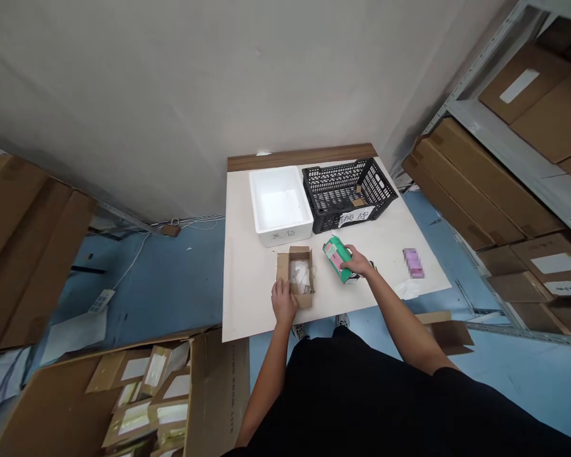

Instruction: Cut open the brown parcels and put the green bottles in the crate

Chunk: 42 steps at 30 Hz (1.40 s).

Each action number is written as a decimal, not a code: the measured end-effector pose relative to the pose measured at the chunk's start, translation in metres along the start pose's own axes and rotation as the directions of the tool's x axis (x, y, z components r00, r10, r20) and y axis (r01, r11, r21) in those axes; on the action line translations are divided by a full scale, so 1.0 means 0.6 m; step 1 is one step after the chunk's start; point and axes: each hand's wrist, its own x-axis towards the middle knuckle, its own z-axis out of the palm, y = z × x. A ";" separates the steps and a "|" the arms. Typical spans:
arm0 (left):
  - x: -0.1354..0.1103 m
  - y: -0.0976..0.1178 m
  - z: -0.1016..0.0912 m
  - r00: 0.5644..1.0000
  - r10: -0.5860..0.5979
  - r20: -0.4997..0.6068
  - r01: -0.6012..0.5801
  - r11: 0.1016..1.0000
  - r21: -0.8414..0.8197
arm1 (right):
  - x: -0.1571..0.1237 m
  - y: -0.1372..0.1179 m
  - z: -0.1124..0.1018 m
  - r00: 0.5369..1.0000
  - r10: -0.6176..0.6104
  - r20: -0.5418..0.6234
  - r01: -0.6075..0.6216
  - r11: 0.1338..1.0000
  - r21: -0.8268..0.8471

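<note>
Tabletop (247, 285), frame centre: the left hand (284, 303) grips an open carton (301, 254); the right hand (357, 261) holds a green box (335, 255).

The white worktop (247, 304) bears a white tub (285, 235), black crate (324, 218), open carton (282, 266) and blurred purple item (413, 263).

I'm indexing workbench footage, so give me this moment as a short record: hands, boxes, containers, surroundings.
left hand: at the near left edge of the small cardboard box
right hand: gripping the green and pink box
small cardboard box: open, whitish material inside
white bin: open-topped, left of the black crate
black crate: small brown pieces inside, white label in front
table, right side: pixelated purple item
floor, lower left: large open carton holding packages
</note>
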 end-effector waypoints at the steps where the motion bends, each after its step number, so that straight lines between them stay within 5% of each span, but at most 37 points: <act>1: 0.006 0.029 0.008 1.000 0.027 0.001 -0.027 0.999 -0.044 | 0.008 0.012 -0.010 0.997 0.039 0.062 -0.038 0.999 -0.013; 5: 0.038 0.172 0.086 0.940 0.223 0.257 -0.126 0.930 -0.345 | 0.050 0.032 -0.010 0.922 0.223 0.316 -0.225 0.974 -0.031; 9: 0.069 0.259 0.174 0.866 0.162 0.472 0.092 0.878 -0.470 | 0.095 0.035 0.003 0.842 0.342 0.417 -0.349 0.935 -0.061; 12: 0.081 0.265 0.204 0.877 0.043 0.478 0.214 0.856 -0.471 | 0.116 0.051 -0.011 0.828 0.295 0.477 -0.361 0.931 0.052; 15: 0.089 0.256 0.203 0.916 -0.037 0.399 0.233 0.859 -0.456 | 0.119 0.078 -0.032 0.867 0.116 0.485 -0.270 0.927 0.261; 18: 0.099 0.256 0.192 0.964 -0.089 0.252 0.189 0.893 -0.409 | 0.105 0.101 -0.033 0.926 -0.033 0.376 -0.124 0.914 0.386; 21: 0.107 0.267 0.180 0.981 -0.017 0.194 0.080 0.945 -0.318 | 0.083 0.116 -0.007 0.968 -0.132 0.213 0.049 0.934 0.354; 24: 0.109 0.278 0.171 0.965 0.067 0.255 -0.014 0.978 -0.206 | 0.063 0.127 0.028 0.991 -0.111 0.081 0.089 0.967 0.238; 29: 0.114 0.279 0.160 0.924 0.205 0.324 -0.152 0.972 -0.181 | 0.053 0.140 0.048 0.973 -0.084 0.215 0.042 0.980 0.192; 36: 0.093 0.287 0.156 0.963 -0.076 0.259 0.088 0.996 -0.035 | 0.070 0.120 0.040 0.986 -0.126 0.107 0.105 0.976 0.189; 42: 0.053 0.295 0.167 0.983 -0.086 0.163 0.101 0.991 -0.089 | 0.049 0.116 0.067 0.995 -0.101 0.006 0.101 0.991 0.085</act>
